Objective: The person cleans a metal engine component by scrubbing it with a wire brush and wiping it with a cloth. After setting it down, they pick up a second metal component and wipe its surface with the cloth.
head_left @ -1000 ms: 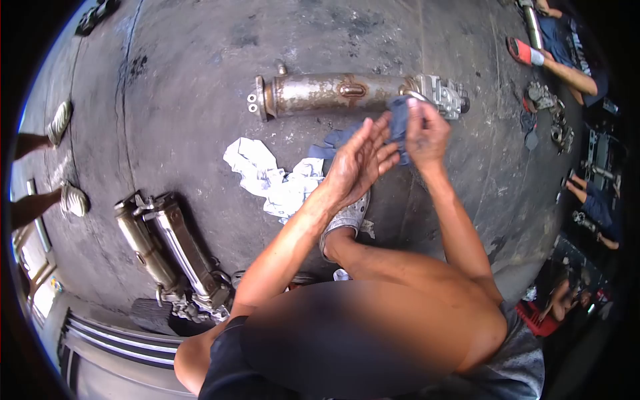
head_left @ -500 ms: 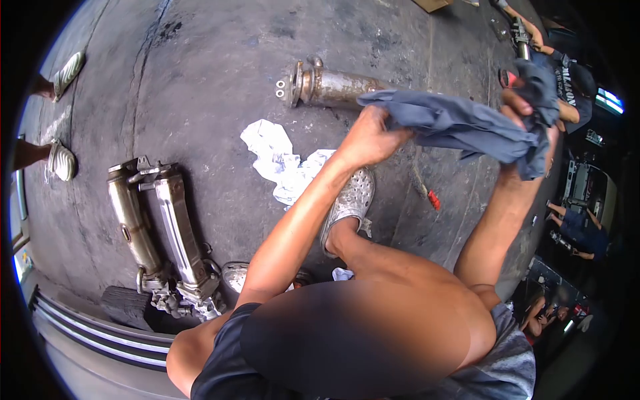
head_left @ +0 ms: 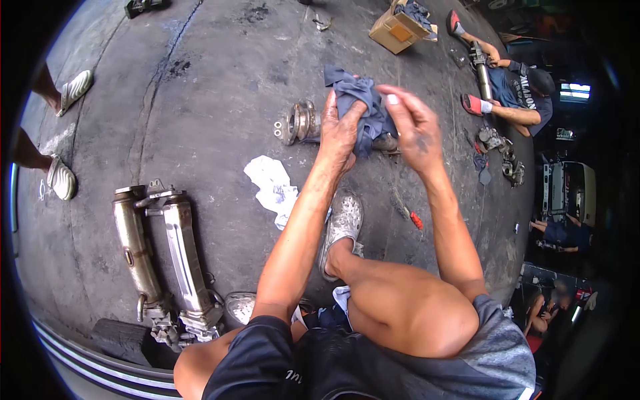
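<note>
A crumpled dark blue-grey cloth (head_left: 363,110) is gripped in my left hand (head_left: 339,133), the thumb lying across it. At the cloth's right edge, my right hand (head_left: 419,130) has its fingers apart and stretched toward it, with a dark smudge on the back of the hand. Below the cloth lies a rusty cylindrical metal part (head_left: 301,123) with a flanged end; the cloth and hands hide most of its length. Two small pale rings (head_left: 278,129) rest on the floor beside the flange. A crumpled white cloth (head_left: 270,183) is spread nearer my foot.
Two metal cylinder assemblies (head_left: 183,250) stand at the left. A red-handled tool (head_left: 416,220) lies right of my shoe (head_left: 345,217). Farther off is a cardboard box (head_left: 397,32) with dark cloth. A co-worker (head_left: 527,93) sits at the right holding a metal part. Another person's feet (head_left: 63,177) are at left.
The cloth, earlier stretched between both hands to the right, is now bunched in my left hand over the metal part. My right hand has come left and its fingers have opened.
</note>
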`<action>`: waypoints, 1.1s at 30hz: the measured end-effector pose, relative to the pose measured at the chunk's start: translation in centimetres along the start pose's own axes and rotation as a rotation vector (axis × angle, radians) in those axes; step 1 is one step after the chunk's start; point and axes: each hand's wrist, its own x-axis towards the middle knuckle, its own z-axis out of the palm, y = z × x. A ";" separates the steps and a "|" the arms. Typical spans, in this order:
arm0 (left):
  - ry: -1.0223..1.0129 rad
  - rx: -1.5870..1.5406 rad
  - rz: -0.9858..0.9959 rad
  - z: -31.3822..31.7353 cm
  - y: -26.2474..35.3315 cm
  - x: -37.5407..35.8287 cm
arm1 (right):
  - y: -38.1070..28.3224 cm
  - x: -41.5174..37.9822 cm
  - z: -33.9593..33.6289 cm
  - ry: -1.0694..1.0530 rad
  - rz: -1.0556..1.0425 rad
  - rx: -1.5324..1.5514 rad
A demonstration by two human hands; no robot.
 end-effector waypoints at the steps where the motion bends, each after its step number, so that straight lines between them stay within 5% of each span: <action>1: -0.048 0.022 -0.060 -0.2 0.2 -0.2 | 0.0 -0.4 -1.2 0.036 0.036 0.016; 6: -0.407 0.226 -0.396 1.1 -0.9 -1.6 | 5.1 -3.9 -5.6 0.050 0.425 0.695; 8: -0.689 0.618 -0.303 3.2 -2.0 -2.8 | 7.5 -4.8 -6.6 -0.025 0.545 0.982; 12: -1.184 1.192 -0.398 5.6 -3.6 -3.6 | 11.3 -5.9 -7.1 -0.272 0.533 1.249; 14: -1.247 1.384 -0.358 5.0 -4.6 -3.7 | 12.6 -6.2 -6.0 -0.380 0.526 1.257; 21: -1.059 1.523 -0.319 4.7 -5.7 -0.9 | 17.6 -8.7 1.5 -0.784 0.602 1.734; 25: -0.882 1.763 -0.300 6.3 -5.9 0.5 | 20.3 -11.5 1.8 -0.165 0.837 2.157; 28: -0.584 1.681 0.053 3.8 -6.8 0.3 | 21.6 -9.1 -1.8 -0.432 0.846 1.914; 29: -0.502 1.634 -0.048 3.4 -6.3 0.7 | 21.0 -7.5 -3.2 -0.519 0.859 1.816; 33: -0.163 1.636 0.065 0.5 -0.8 1.3 | 19.4 0.2 -4.2 -0.462 0.418 0.955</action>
